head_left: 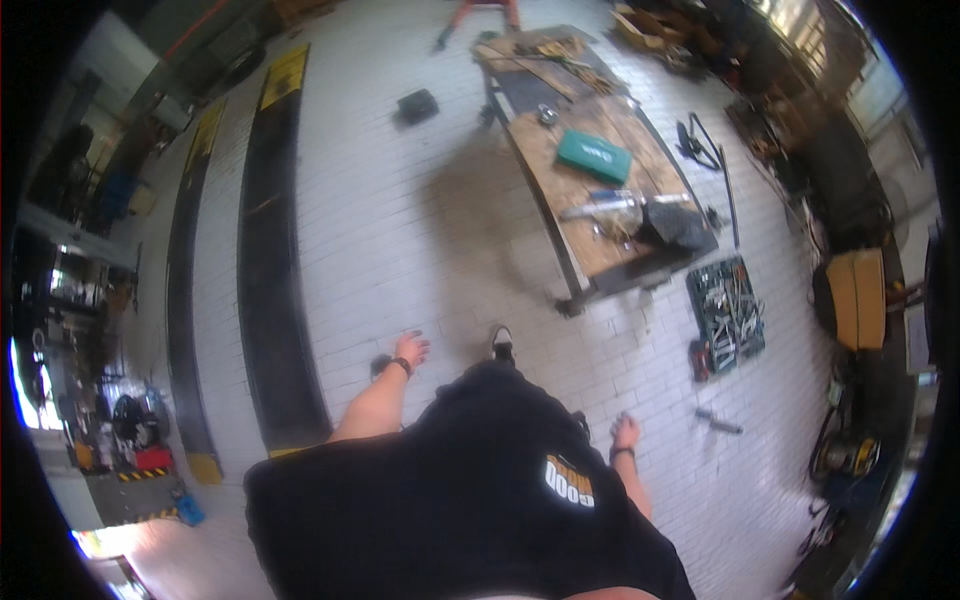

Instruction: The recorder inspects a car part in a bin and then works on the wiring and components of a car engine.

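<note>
My left hand (412,347) hangs over the pale tiled floor with its fingers apart, and nothing is in it. Over the floor on the other side, my right hand (626,432) is loosely curled, with nothing visible in it. Both wrists wear dark bands. Ahead to the right stands a wood-topped workbench (545,150), apart from both hands. On it lie a green case (594,157), a long metal tool (600,208) and a dark bulky item (676,226). An open tool case (727,310) full of metal tools sits on the floor, beyond my right hand.
Two long dark ramps (270,230) with yellow ends run along the left. A black box (418,106) rests on the floor. A grey cylindrical tool (718,421) lies at right, near a cardboard box (856,298). Another person's leg (455,22) shows at the far end.
</note>
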Demonstrator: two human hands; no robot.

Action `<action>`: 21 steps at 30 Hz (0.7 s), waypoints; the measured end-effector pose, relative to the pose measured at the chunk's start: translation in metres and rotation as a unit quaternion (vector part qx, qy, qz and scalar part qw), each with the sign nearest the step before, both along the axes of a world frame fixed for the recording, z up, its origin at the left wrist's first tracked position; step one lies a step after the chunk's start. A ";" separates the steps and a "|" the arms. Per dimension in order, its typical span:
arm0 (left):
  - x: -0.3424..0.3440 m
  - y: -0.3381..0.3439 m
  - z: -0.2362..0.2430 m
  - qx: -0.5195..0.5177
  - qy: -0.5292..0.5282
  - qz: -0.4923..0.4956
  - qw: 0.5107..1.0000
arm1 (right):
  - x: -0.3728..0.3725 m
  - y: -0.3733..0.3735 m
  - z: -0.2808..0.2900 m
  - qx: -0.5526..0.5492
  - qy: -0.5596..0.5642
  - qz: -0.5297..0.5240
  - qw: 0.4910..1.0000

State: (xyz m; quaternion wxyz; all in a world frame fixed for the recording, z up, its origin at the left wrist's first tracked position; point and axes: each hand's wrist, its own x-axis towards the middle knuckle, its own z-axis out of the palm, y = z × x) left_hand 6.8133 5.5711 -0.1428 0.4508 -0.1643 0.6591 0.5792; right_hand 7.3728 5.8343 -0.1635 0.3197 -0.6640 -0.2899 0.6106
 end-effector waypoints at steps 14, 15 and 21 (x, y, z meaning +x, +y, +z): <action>-0.083 0.034 0.095 0.081 0.120 0.139 0.980 | -0.128 0.182 0.011 -0.030 -0.096 0.373 0.922; -0.065 0.006 0.103 0.107 0.105 0.178 0.973 | -0.138 0.211 -0.008 0.067 -0.081 0.491 0.865; 0.168 -0.205 0.020 -0.025 0.105 0.499 0.860 | -0.329 0.329 -0.098 0.072 -0.065 0.712 0.695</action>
